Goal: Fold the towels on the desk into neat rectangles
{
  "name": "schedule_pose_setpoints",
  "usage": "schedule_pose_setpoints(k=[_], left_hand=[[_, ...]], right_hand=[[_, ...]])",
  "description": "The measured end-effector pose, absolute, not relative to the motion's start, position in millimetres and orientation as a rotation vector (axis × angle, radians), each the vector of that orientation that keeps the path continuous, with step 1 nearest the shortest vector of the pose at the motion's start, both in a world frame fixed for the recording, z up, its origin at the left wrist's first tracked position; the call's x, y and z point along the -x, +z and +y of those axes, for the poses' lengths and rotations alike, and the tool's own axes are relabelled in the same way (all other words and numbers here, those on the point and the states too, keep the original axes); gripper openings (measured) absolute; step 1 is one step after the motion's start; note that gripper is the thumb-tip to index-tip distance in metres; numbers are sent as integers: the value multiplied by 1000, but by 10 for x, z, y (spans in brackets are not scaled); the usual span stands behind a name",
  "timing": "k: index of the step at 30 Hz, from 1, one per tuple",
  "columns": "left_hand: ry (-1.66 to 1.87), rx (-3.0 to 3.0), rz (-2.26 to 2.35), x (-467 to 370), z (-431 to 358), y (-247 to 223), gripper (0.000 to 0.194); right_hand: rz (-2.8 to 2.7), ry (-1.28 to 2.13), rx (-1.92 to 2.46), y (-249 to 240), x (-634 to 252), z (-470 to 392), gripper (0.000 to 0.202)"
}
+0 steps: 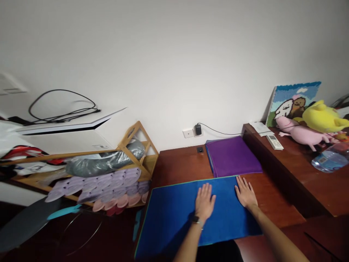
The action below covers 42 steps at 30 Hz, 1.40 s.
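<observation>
A blue cloth with a thin green edge is spread over the brown desk, its front part reaching the near edge. Flat on its middle lies my left hand, fingers stretched out, with a dark watch on the wrist. My right hand rests at the cloth's right side near the far corner, fingers spread and holding nothing. Just behind the blue cloth sits a folded purple cloth, with a greyish-blue layer showing at its left edge.
Left of the desk stands a wooden rack with purple and pink slippers. A black charger is plugged into the wall. On the raised right surface are a white remote, a pink plush, a yellow plush and a clear bottle.
</observation>
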<state>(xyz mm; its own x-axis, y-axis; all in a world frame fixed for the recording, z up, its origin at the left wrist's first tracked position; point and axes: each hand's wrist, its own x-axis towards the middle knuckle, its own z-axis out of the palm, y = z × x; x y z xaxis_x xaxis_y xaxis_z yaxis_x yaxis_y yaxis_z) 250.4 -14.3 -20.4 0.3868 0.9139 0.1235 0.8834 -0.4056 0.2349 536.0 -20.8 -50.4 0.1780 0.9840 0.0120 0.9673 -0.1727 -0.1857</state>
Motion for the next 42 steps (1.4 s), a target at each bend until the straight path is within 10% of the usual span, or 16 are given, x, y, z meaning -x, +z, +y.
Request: schedule_pose_setpoints(k=[7,17,32,42], left_hand=[[350,-2373,2203,283,-57,-266,71],[455,-2348,2237,463,-55,-423,70],[498,-2559,1131,-3697,-1039,-145,64],[321,-2456,1989,-560,-932,-306,63]], right_hand=[[-1891,210,2323,-512,-5343,-143,69],[-1942,144,2200,-330,-5404,-722,69],[-2072,173,2167,-498,-5436,-972,64],[-2004,182,2188,-479,-5400,-994,67]])
